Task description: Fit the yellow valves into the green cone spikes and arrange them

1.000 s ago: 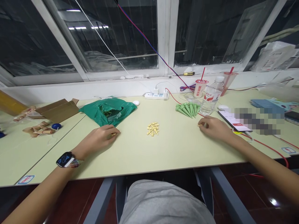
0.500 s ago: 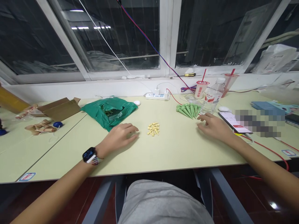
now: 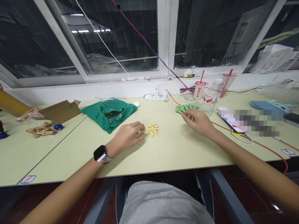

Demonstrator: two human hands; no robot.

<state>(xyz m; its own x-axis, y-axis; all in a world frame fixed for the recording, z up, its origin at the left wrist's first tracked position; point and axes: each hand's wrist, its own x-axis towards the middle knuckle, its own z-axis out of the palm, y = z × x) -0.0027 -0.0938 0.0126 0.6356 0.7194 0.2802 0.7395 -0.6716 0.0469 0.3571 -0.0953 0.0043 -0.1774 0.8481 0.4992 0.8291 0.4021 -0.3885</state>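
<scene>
Yellow pieces (image 3: pixel 153 130), short and stubby, lie in a loose heap near the middle of the pale green table (image 3: pixel 168 155). The left hand (image 3: pixel 127 136) is at the heap's 9 o'clock and is the nearer hand. Its fingertips pinch narrow on a thin pale stick (image 3: pixel 141 132), whose long axis runs toward 3 o'clock, straight at the heap. Whether its far end touches the pieces is too small to tell.

The right hand (image 3: pixel 198 122) is farther off, at the heap's 3 o'clock. Its fingers curl narrow around a small pale sliver (image 3: pixel 192 118), just beside the green cones (image 3: pixel 187 108), which lie bunched at the heap's 2 o'clock, partly hidden behind those fingers.

Around them, a green bag (image 3: pixel 108 115) lies at the heap's 10 o'clock, with a cardboard box (image 3: pixel 60 111) and blue caps (image 3: pixel 58 127) beyond it toward 9 o'clock. A power strip (image 3: pixel 156 97) sits at 12 o'clock. A water bottle (image 3: pixel 211 101) and a cup (image 3: pixel 200 89) stand past the cones, and a phone (image 3: pixel 230 122), partly blurred, lies beyond the right hand.
</scene>
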